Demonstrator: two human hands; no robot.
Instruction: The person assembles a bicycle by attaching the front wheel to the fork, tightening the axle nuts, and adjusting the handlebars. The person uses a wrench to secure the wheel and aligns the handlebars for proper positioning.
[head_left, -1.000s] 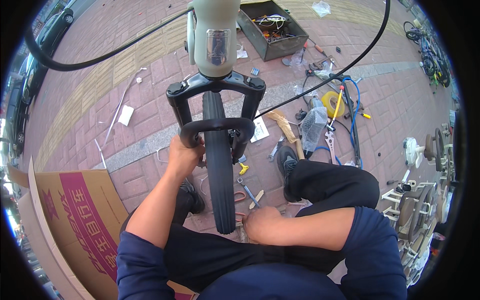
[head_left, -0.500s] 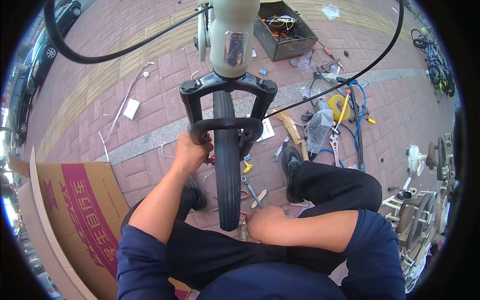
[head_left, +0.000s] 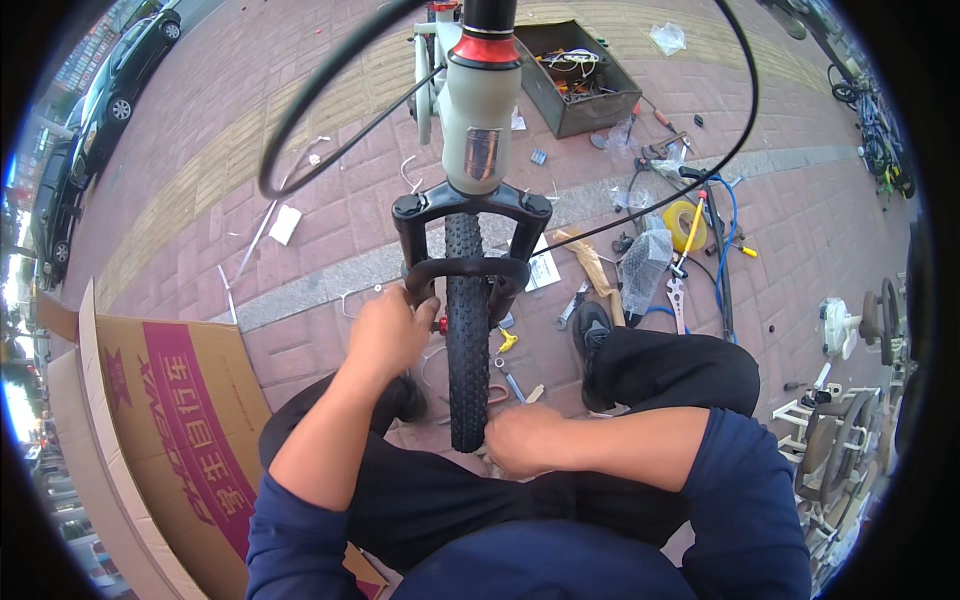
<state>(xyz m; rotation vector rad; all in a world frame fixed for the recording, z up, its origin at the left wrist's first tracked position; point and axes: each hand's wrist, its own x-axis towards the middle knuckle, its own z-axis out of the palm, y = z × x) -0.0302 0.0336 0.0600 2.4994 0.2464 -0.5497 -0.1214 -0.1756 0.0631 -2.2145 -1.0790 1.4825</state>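
Observation:
A pale grey-green bicycle frame (head_left: pixel 478 110) stands in front of me, with a black suspension fork (head_left: pixel 472 200) and a knobby black tyre (head_left: pixel 467 370) pointing toward me. My left hand (head_left: pixel 390 338) is closed round the left fork leg, thumb toward the wheel, just beside a red part (head_left: pixel 441 326) at the hub. Low down, my right hand (head_left: pixel 522 440) is against or very near the tyre's right side. Its fingers curl inward, their tips hidden, so whatever they hold cannot be made out.
A large cardboard box (head_left: pixel 185 420) stands at my left. Ahead is a metal toolbox (head_left: pixel 580 85). On the paving to the right lie a spanner (head_left: pixel 572 305), yellow tape (head_left: pixel 684 226), a bubble-wrapped item (head_left: pixel 645 262) and a pump-like black tube (head_left: pixel 717 250). Bicycle parts (head_left: pixel 830 430) sit far right.
The tyre's blurred tread now shows distinct knobs, so its spin has slowed or stopped. My right hand has come closer to the tyre. The frame and cables have shifted in view.

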